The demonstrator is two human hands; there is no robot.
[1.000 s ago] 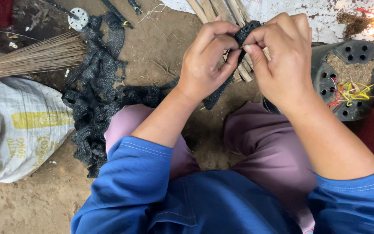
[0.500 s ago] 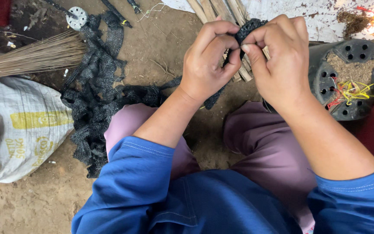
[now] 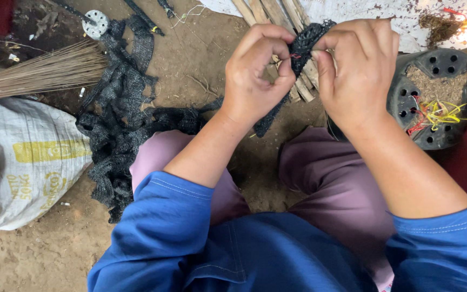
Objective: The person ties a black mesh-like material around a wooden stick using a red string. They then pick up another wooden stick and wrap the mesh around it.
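Both hands (image 3: 306, 70) pinching black netting strip (image 3: 304, 43), perforated black pot (image 3: 439, 97) beside, dirt floor (image 3: 44, 254)

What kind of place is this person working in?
Probably an outdoor or shed work spot on a bare dirt floor: a broom, a woven sack and a holed black pot lie around.

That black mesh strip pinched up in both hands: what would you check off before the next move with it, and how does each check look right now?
1. Left hand has a grip on the black mesh strip: ok, fingers closed on it.
2. Right hand has a grip too: ok, thumb and fingers pinch its upper end.
3. Strip's tail runs loose down to the mesh pile on the dirt: ok, no snag seen.
4. Wooden slats lie clear, behind the hands: ok.
5. Perforated black pot with coloured ties sits apart from the right hand: ok.
6. What the fingertips do inside the mesh: cannot tell, hidden.
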